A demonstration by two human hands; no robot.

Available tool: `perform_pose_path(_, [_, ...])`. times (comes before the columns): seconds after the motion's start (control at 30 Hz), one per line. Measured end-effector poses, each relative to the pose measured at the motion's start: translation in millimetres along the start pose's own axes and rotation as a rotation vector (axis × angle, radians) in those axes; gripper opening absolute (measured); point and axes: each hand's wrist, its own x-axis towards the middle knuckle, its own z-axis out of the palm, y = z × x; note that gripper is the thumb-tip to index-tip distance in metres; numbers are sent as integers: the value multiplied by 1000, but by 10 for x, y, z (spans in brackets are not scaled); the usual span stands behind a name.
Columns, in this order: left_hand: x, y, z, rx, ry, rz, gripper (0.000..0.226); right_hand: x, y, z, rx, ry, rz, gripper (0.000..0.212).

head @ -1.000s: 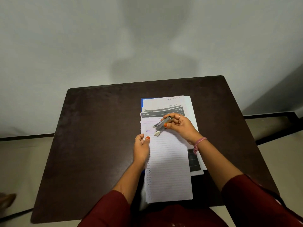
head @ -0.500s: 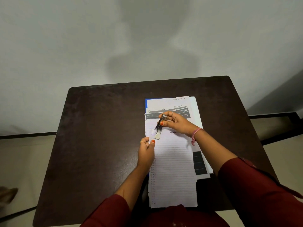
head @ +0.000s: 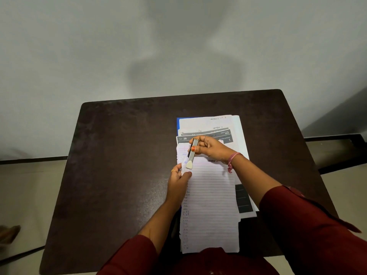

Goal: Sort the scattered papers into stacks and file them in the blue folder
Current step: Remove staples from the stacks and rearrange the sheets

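Note:
A stack of papers lies on the dark table, topped by a lined handwritten sheet [head: 212,197]. Beneath it show printed sheets with dark headers [head: 224,138] and more white pages. A thin strip of the blue folder [head: 177,124] peeks out at the stack's upper left edge. My right hand [head: 210,148] grips a small metal stapler [head: 191,153] held nearly upright over the lined sheet's top left corner. My left hand [head: 178,182] pinches the left edge of the lined sheet just below the stapler.
The dark brown table [head: 119,165] spreads wide to the left of the stack. A pale wall rises behind it. Light floor shows on both sides, with a dark skirting strip [head: 337,139] at the right.
My right hand has turned the stapler from slanted to nearly upright and lowered it toward the sheet's top left corner. My left hand keeps pinching the paper's left edge.

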Motion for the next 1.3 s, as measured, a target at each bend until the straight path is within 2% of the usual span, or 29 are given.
perform_pose_path(0.07, [16, -2, -8, -18, -19, -8, 44, 5, -9, 9, 2, -1, -7, 26])
perform_pose_path(0.17, [38, -21, -2, -15, 4, 1, 32, 9, -13, 17, -10, 0, -17, 26])
perform_pose_path(0.33, [68, -24, -12, 137, 44, 78, 29, 17, 5, 16, -57, 7, -29, 29])
perform_pose_path(0.57, [81, -14, -14, 131, 73, 108, 16, 15, 7, 15, -120, 6, -55, 24])
perform_pose_path(0.77, [96, -17, 31, 158, 111, 119, 17, 24, -12, 32, -165, 14, -50, 23])
perform_pose_path(0.87, [85, -24, -2, 78, 53, 58, 23, 22, 4, -33, -136, -12, -11, 25])
perform_pose_path(1.0, [61, -15, -76, -68, -112, -16, 32, -9, 67, -132, 40, -30, 24, 27])
perform_pose_path(1.1, [33, -62, -107, -103, -130, -55, 32, -57, 90, -210, 194, 35, 0, 24])
perform_pose_path(1.2, [-12, -87, -108, -118, -107, -81, 28, -160, 107, -279, 424, 197, -75, 30])
perform_pose_path(1.3, [-38, -71, -103, -93, -96, -95, 21, -352, 220, -394, 636, 460, -132, 38])
